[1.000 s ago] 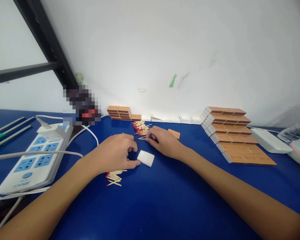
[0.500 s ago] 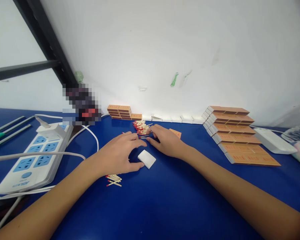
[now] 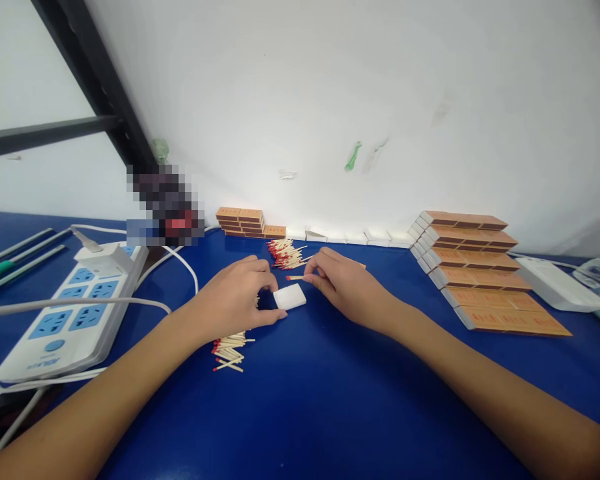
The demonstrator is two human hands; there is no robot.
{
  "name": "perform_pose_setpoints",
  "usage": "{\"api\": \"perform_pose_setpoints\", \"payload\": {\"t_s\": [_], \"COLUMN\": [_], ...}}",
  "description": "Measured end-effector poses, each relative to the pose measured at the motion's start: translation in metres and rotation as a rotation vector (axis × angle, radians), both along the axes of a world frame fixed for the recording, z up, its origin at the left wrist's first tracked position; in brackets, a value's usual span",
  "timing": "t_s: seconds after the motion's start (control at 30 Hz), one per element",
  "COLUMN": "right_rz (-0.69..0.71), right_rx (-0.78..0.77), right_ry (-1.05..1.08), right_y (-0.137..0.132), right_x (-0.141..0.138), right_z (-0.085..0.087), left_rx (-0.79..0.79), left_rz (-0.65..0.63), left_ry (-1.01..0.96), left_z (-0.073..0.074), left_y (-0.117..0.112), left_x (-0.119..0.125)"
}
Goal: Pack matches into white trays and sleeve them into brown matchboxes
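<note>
My left hand rests on the blue table, fingers curled, thumb and forefinger around a small white matchbox tray. Matches show under its palm. My right hand pinches a single red-tipped match just behind the tray. A loose pile of matches lies behind the hands and a smaller bundle of matches lies by my left wrist.
Rows of orange matchboxes are stacked at the right, a small stack of orange matchboxes and white trays along the wall. A white power strip with cables is at left, a white box at far right.
My left hand turned the white tray and drew it closer to the fingers. My right hand lifted one match out of the pile and brought it toward the tray.
</note>
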State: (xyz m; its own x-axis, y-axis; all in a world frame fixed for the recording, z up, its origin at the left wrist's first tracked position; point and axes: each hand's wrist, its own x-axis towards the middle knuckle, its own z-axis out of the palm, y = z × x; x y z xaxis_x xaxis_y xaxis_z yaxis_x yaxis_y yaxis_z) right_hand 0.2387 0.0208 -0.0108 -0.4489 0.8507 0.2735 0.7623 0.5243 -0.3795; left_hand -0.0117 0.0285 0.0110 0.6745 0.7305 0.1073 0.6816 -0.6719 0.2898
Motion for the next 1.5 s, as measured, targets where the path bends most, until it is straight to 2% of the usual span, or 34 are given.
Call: {"api": "perform_pose_setpoints", "payload": {"t_s": [0.17, 0.27, 0.37, 0.47, 0.57, 0.63, 0.77, 0.93, 1.1, 1.37, 1.5], "right_rz": [0.139, 0.102, 0.056, 0.137, 0.214, 0.236, 0.237, 0.194, 0.189, 0.181, 0.144], "right_rx": [-0.063, -0.033, 0.082, 0.142, 0.155, 0.174, 0.199, 0.248, 0.271, 0.267, 0.216], "right_ry": [-0.065, -0.002, 0.07, 0.03, -0.008, -0.118, -0.237, -0.292, -0.311, -0.309, -0.261], "right_y": [-0.01, -0.004, 0.014, 0.04, 0.069, 0.084, 0.098, 0.099, 0.092, 0.053, 0.035], "right_x": [-0.007, -0.005, 0.001, 0.001, -0.012, -0.024, -0.042, -0.045, -0.042, -0.034, -0.025], "right_z": [0.003, -0.002, -0.008, -0.008, -0.002, 0.0, -0.003, -0.013, -0.016, -0.01, -0.006], "left_rx": [0.008, 0.005, 0.006, 0.005, -0.013, -0.024, -0.017, -0.01, -0.018, -0.041, -0.058], "left_rz": [0.007, 0.002, -0.008, -0.029, -0.047, -0.05, -0.058, -0.07, -0.058, -0.082, -0.108], "left_ry": [-0.004, -0.027, -0.034, -0.022, -0.022, -0.027, -0.028, -0.034, -0.033, -0.018, -0.022], "left_z": [0.0, 0.001, 0.001, 0.001, 0.001, 0.001, 0.0, 0.0, 0.001, 0.0, -0.001], "left_y": [0.0, -0.001, -0.001, -0.001, -0.003, -0.004, -0.004, -0.005, -0.005, -0.009, -0.015], "left_x": [0.001, -0.001, -0.002, -0.003, -0.003, -0.002, -0.002, -0.003, -0.003, -0.001, 0.004]}}
